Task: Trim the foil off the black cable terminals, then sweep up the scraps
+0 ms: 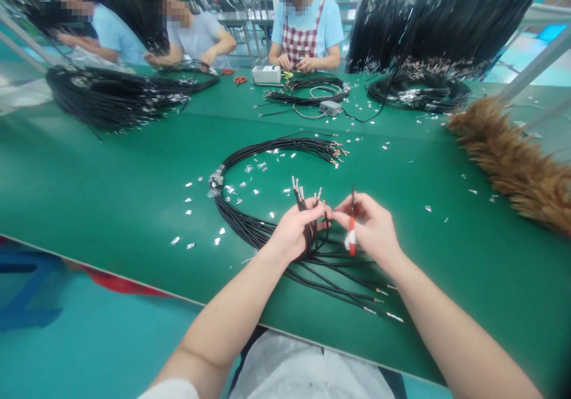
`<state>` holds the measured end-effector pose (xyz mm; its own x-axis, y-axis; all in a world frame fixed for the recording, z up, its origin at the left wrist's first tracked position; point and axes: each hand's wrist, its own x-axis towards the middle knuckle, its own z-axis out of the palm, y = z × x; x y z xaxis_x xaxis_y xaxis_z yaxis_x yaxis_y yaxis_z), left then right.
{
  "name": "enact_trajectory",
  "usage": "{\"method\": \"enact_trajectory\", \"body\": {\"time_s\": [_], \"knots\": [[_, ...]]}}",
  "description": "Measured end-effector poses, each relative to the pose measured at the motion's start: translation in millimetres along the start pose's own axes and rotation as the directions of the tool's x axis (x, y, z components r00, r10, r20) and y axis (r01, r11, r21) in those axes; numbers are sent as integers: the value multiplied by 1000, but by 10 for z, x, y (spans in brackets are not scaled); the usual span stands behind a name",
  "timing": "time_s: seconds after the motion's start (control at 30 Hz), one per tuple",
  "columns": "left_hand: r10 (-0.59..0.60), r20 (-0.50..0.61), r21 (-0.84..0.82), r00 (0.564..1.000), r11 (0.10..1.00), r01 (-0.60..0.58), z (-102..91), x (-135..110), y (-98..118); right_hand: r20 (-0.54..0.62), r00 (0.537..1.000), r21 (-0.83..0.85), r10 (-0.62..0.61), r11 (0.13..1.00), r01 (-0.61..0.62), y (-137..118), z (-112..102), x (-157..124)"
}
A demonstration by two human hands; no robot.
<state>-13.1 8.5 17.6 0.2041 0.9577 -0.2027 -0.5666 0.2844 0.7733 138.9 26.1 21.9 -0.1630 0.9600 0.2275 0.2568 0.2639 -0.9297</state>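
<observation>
My left hand (297, 229) is closed around several black cables (250, 228), whose stripped, silvery ends stick up above the fingers. These belong to a bundle that curves across the green table, bound with a clear wrap (216, 180) at its left bend. Close beside it, my right hand (372, 226) grips small scissors with red-orange handles (352, 238), the dark blades pointing up. Its thumb and fingertip meet near one cable end at the left hand; whether they pinch it I cannot tell. Other loose cable ends (375, 298) fan out below the hands.
Small white scraps (256, 191) litter the green table (147, 179). More cable bundles (116, 96) lie across the far side, with a grey box (330, 108) and red scissors (239, 80). A brown feather duster (513, 155) lies at right. Several people (307, 36) work opposite.
</observation>
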Motion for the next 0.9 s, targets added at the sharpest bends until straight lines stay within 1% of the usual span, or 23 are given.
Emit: {"method": "enact_trajectory", "body": {"time_s": [0.07, 0.1, 0.13, 0.17, 0.2, 0.23, 0.27, 0.3, 0.33, 0.37, 0.43, 0.53, 0.7, 0.83, 0.9], "knots": [[-17, 21, -35, 1000, 999, 17, 1, -7, 23, 16, 1000, 68, -2, 998, 1, -116, -97, 1], [-14, 18, -42, 1000, 999, 14, 5, -9, 29, 62, 998, 98, 9, 995, -15, -173, -136, -4], [0, 9, -42, 1000, 999, 1, 9, -9, 32, 145, 989, 115, 30, 992, -47, -222, -165, -11], [27, -9, -37, 1000, 999, -27, 15, -9, 34, 251, 966, 114, 62, 989, -93, -260, -181, -20], [61, -32, -29, 998, 998, -62, 22, -8, 35, 358, 928, 94, 105, 985, -147, -285, -182, -28], [95, -56, -20, 994, 995, -96, 28, -9, 36, 453, 877, 58, 157, 977, -205, -297, -170, -35], [124, -78, -12, 989, 992, -126, 34, -11, 38, 521, 828, 17, 209, 967, -254, -299, -149, -39], [147, -93, -6, 985, 989, -148, 40, -13, 42, 559, 789, -24, 255, 956, -292, -291, -122, -42], [163, -103, -1, 981, 987, -163, 46, -16, 47, 575, 764, -56, 292, 946, -319, -279, -95, -42], [172, -110, 2, 979, 985, -173, 50, -20, 53, 580, 751, -76, 315, 939, -336, -264, -70, -41], [189, -123, -2, 974, 982, -190, 55, -24, 63, 581, 744, -85, 330, 933, -349, -235, -40, -40], [197, -131, -9, 972, 980, -200, 55, -28, 65, 581, 751, -69, 314, 938, -339, -208, -47, -42], [197, -101, 31, 975, 980, -194, 48, -37, 39, 611, 751, 47, 250, 936, -350, -188, -62, -59], [216, -115, 13, 970, 976, -216, 46, -15, 28, 576, 799, 187, 175, 923, -337, -177, -19, -84], [219, -124, 4, 968, 976, -220, 41, 8, 21, 540, 827, 208, 158, 926, -314, -173, -11, -88]]}}
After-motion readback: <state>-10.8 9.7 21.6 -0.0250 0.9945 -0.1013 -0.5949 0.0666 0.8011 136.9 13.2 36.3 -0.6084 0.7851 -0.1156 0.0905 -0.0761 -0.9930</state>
